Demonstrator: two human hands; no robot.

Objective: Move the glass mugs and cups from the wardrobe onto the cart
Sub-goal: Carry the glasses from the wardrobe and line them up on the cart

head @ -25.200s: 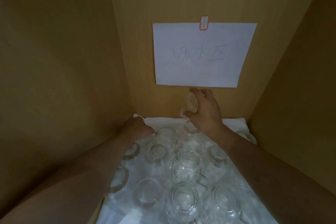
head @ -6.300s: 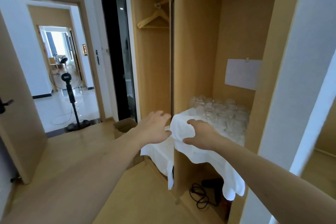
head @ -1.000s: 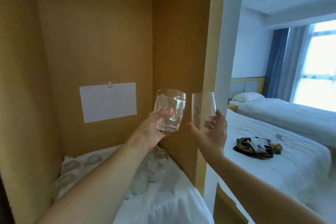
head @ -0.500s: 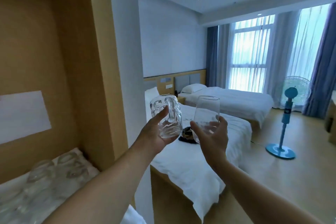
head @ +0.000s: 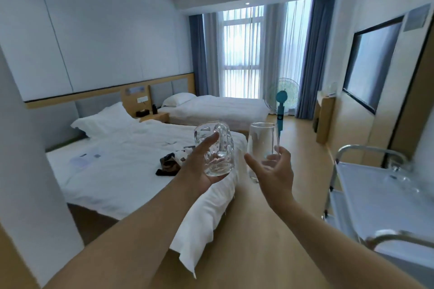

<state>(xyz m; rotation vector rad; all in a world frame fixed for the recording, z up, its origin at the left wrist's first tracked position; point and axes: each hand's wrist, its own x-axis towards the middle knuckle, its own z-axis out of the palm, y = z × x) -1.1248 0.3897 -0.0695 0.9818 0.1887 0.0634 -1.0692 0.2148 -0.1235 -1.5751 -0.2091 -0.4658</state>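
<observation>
My left hand holds a thick dimpled glass mug upright at chest height. Just to its right, my right hand grips a tall smooth glass cup from below, also upright. Both glasses are raised in front of me, side by side and apart. The cart, a white shelf with a metal tube frame, stands at the right edge of the view, lower than my hands. A few clear glasses stand on its far end. The wardrobe is out of sight.
A bed with white sheets fills the left and middle, with dark clothes lying on it. A second bed and a blue standing fan are further back. Wooden floor runs between the bed and the cart. A wall-mounted screen hangs at the right.
My view has swung right, away from the wardrobe and its shelf of glasses, into the bedroom. The cart has come into sight at the right. Both hands still hold the same glasses.
</observation>
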